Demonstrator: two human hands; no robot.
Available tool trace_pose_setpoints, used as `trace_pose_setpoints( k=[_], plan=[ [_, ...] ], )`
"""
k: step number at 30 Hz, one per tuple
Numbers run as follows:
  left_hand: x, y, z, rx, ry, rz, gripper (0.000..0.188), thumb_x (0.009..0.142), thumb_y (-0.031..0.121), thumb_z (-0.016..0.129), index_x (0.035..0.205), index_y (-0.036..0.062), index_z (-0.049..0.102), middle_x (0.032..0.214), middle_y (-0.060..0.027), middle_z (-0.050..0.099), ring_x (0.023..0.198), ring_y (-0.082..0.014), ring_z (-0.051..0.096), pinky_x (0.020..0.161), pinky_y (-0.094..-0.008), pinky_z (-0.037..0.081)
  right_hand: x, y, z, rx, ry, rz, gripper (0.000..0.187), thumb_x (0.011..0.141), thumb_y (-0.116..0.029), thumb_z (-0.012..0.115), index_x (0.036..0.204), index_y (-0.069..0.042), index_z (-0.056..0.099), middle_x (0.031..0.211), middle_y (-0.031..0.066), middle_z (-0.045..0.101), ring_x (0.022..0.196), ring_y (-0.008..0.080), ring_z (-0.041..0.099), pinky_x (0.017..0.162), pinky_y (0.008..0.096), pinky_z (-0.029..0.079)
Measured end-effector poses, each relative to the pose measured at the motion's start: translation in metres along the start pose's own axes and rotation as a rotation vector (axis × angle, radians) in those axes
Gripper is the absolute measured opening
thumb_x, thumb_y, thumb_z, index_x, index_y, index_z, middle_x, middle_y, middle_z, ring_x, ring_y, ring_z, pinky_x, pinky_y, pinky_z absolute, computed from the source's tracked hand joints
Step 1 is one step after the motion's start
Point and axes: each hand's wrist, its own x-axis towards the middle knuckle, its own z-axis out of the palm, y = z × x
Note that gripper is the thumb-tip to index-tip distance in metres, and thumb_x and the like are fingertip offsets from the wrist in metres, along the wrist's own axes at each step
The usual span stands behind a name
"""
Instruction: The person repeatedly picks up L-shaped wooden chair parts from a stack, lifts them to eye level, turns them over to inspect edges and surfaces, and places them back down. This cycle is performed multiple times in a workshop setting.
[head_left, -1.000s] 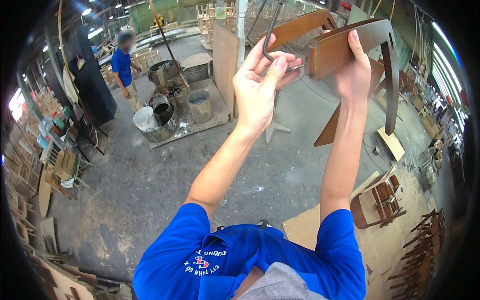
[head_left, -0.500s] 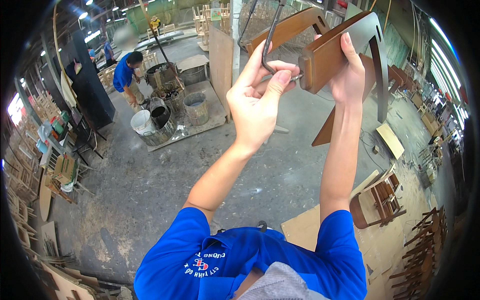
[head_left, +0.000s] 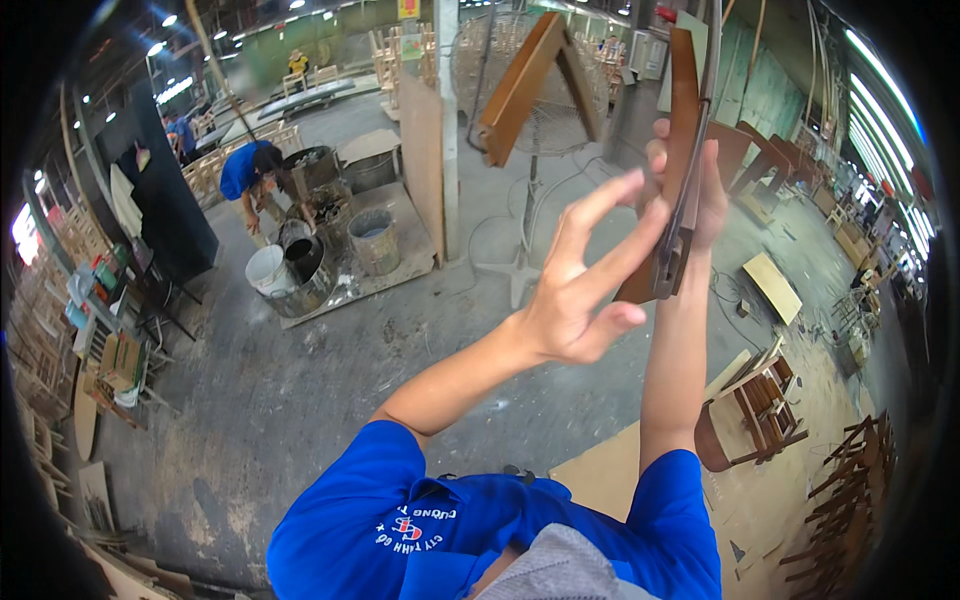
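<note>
You are raising both arms overhead, blue sleeves low in the view, and your left hand (head_left: 580,300) is hovering with its fingers spread wide, fingertips just brushing the near edge of the brown wooden chair part (head_left: 680,150) without closing on it. Your right hand (head_left: 700,195) is reaching up behind that panel and appears to be wrapping round it, though the wood is covering most of the palm, so how firm the hold is cannot be told. The panel is standing nearly edge-on in front of you, with a dark metal hook or strap (head_left: 690,200) running down its face. It is looking stiff, smooth-finished and fairly weighty for one hand, so it is probably best gripped across its thickness near the lower end, thumb opposing fingers, since the lacquered faces may be slippery. Its top is running out of the frame, so what it hangs from is hidden. Farther off, a second brown chair frame (head_left: 530,80) is hanging, and beyond it a person in blue (head_left: 245,170) is bending over metal buckets (head_left: 375,240) on the concrete floor (head_left: 300,400).
</note>
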Motion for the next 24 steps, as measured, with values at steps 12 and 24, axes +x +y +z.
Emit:
trace_pose_setpoints(
  k=[12, 24],
  plan=[
    [0.037, -0.289, -0.080, 0.203, 0.273, -0.260, 0.108, 0.079, 0.027, 0.097, 0.163, 0.0030, 0.035, 0.165, -0.0212, 0.037, 0.145, -0.0329, 0.049, 0.115, -0.0492, 0.046, -0.012, -0.040, -0.046, 0.275, -0.161, 0.146, 0.064, 0.115, -0.045, 0.042, 0.154, 0.006, 0.039, 0.106, 0.0349, 0.066, 0.078, 0.0410, 0.077, 0.061, 0.0433, 0.068],
    [0.111, -0.223, -0.053, 0.184, -0.004, 0.426, 0.054, 0.084, 0.001, 0.069, 0.135, 0.0009, 0.051, 0.139, -0.0292, 0.064, 0.142, -0.0455, 0.056, 0.124, -0.0594, 0.039, 0.009, -0.094, -0.090, -1.474, 0.120, -0.677, 0.043, 0.105, -0.039, 0.065, 0.118, 0.001, 0.068, 0.124, 0.0168, 0.072, 0.116, 0.0253, 0.068, 0.105, 0.0419, 0.051]
  ],
)
